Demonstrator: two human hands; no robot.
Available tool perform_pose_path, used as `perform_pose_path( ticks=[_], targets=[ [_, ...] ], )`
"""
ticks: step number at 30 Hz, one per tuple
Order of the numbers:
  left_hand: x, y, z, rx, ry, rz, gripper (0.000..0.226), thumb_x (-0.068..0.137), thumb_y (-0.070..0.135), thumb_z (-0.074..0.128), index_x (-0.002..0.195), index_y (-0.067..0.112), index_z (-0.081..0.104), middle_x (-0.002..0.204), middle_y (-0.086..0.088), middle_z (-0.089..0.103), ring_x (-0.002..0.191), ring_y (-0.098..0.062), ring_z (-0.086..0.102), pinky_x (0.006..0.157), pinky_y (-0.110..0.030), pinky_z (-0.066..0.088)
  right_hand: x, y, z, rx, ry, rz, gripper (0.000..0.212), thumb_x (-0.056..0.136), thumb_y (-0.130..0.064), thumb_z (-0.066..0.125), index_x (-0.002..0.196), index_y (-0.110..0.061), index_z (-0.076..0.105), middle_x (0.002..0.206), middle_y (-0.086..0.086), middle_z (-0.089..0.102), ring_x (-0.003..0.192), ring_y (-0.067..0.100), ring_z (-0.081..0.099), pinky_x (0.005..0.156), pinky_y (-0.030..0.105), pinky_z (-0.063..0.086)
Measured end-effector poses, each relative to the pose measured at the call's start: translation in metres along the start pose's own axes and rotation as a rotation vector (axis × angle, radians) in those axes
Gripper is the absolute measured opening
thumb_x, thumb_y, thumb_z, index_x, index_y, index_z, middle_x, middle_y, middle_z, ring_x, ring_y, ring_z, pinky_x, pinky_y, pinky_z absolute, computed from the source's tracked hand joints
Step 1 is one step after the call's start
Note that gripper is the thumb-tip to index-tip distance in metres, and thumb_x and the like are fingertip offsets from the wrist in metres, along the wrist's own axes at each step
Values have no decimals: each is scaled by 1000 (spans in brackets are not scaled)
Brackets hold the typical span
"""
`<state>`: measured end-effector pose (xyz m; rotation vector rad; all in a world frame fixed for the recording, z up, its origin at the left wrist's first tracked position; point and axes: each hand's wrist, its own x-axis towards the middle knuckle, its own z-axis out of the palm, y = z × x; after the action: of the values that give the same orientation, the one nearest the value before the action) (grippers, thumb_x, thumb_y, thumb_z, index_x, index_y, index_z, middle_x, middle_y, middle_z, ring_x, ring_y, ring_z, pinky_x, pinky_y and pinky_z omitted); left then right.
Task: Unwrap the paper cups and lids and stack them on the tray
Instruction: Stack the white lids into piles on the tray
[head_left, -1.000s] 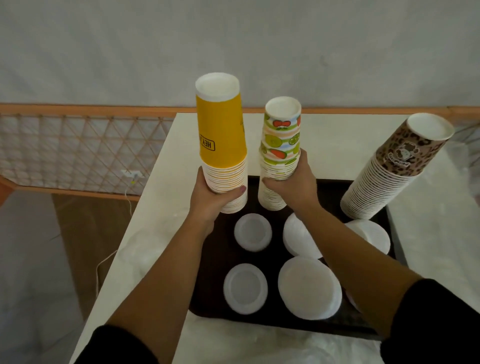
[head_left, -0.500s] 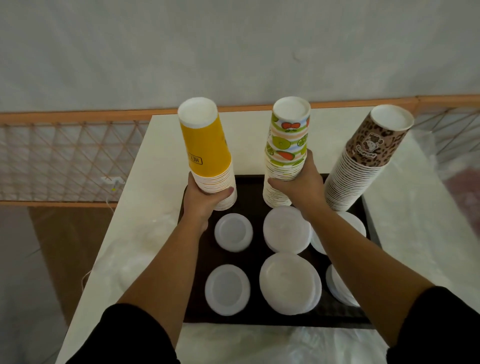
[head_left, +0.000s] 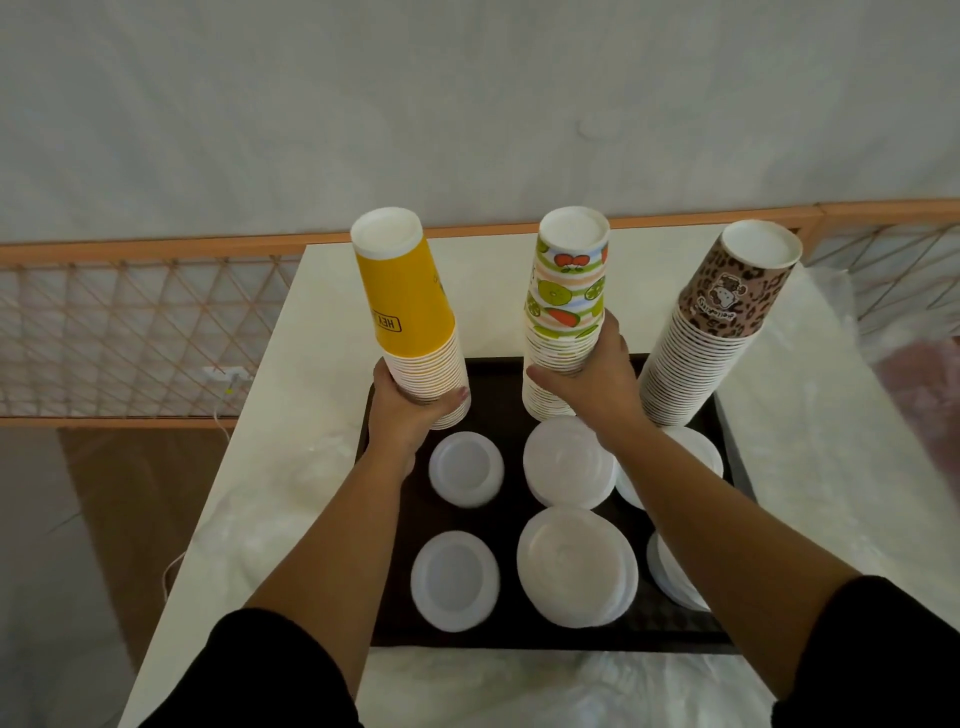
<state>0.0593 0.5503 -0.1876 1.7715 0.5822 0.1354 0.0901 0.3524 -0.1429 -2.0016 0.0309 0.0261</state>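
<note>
Three upside-down cup stacks stand along the far edge of a dark tray (head_left: 675, 631). My left hand (head_left: 410, 410) grips the base of the yellow stack (head_left: 402, 306), which leans left. Around the lower part of the fruit-print stack (head_left: 569, 306) in the middle, my right hand (head_left: 597, 379) is curled. The leopard-print stack (head_left: 727, 312) stands free at the right, tilted. Several piles of white lids (head_left: 576, 566) lie on the tray in front of the cups; my right forearm hides part of the right-hand piles.
The tray sits on a white table (head_left: 311, 322) with crumpled clear plastic wrap (head_left: 270, 525) left of the tray and more along the near edge (head_left: 571, 691). An orange lattice railing (head_left: 130, 332) runs behind the table. A pale wall fills the background.
The view has swung so the tray sits more centred. Both hands still hold their stacks; the yellow stack and the fruit-print stack stand farther apart than a second ago.
</note>
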Motion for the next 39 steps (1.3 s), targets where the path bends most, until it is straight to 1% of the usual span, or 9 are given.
perform_pose_path(
  ticks=[5, 9, 11, 14, 17, 20, 25, 30, 39],
  targets=[
    [-32, 15, -1, 62, 131, 25, 107, 65, 36, 84, 147, 22, 17, 149, -4, 35, 134, -23, 37, 100, -33, 39, -16, 1, -11, -30, 30, 74, 98, 75, -33, 77, 149, -21, 14, 153, 8, 21, 138, 27, 31, 107, 45, 36],
    [-90, 30, 3, -15, 256, 277, 73, 79, 30, 73, 137, 18, 31, 137, -4, 44, 121, -11, 45, 84, -10, 40, -45, 5, -16, -32, 66, 107, 92, 78, -38, 73, 149, -22, 16, 156, 5, 18, 140, 26, 28, 108, 51, 36],
    [-121, 32, 8, -42, 213, 311, 50, 84, 23, 68, 125, 21, 39, 126, 0, 49, 116, -13, 50, 85, -12, 42, -65, 8, -18, -27, 52, 132, 90, 80, -39, 71, 149, -23, 16, 156, 4, 19, 140, 25, 29, 109, 48, 36],
    [-162, 31, 20, -22, 22, 91, 35, 90, 23, 62, 117, 29, 41, 119, 9, 50, 116, -10, 49, 81, -7, 37, -100, 15, -21, -70, 16, 166, 89, 81, -41, 69, 149, -23, 14, 155, 3, 22, 140, 24, 29, 110, 46, 34],
    [-186, 23, 30, 31, -205, -115, 50, 93, 30, 57, 137, 24, 35, 141, 3, 43, 132, -15, 39, 97, -20, 34, -133, 26, -22, -91, -28, 230, 88, 82, -43, 68, 149, -25, 14, 156, 3, 23, 140, 23, 28, 111, 45, 31],
    [-196, 20, 35, 85, -285, -173, 62, 94, 30, 55, 147, 20, 24, 151, -1, 32, 138, -19, 32, 106, -31, 31, -159, 35, -21, -104, -33, 286, 85, 83, -44, 66, 149, -24, 15, 155, 3, 25, 140, 23, 28, 112, 43, 29],
    [-201, 22, 41, 101, -359, -289, 60, 96, 30, 50, 148, 20, 21, 146, -5, 36, 126, -22, 40, 87, -27, 33, -176, 49, -23, -84, -110, 340, 82, 86, -38, 65, 149, -16, 18, 152, 6, 30, 139, 24, 31, 111, 39, 30],
    [-203, 17, 49, 172, -368, -376, 56, 95, 32, 50, 144, 20, 23, 133, -8, 44, 101, -18, 41, 81, -31, 38, -181, 57, -24, -56, -164, 366, 74, 84, -44, 65, 144, -19, 28, 139, 3, 46, 125, 22, 47, 102, 44, 45],
    [-199, 2, 54, 48, -332, -449, 55, 90, 34, 56, 136, 18, 30, 124, -5, 49, 112, -26, 51, 99, -44, 46, -181, 61, -35, 19, -184, 325, 61, 87, -39, 62, 139, -23, 34, 135, 3, 46, 118, 20, 49, 97, 40, 47]
  ],
)
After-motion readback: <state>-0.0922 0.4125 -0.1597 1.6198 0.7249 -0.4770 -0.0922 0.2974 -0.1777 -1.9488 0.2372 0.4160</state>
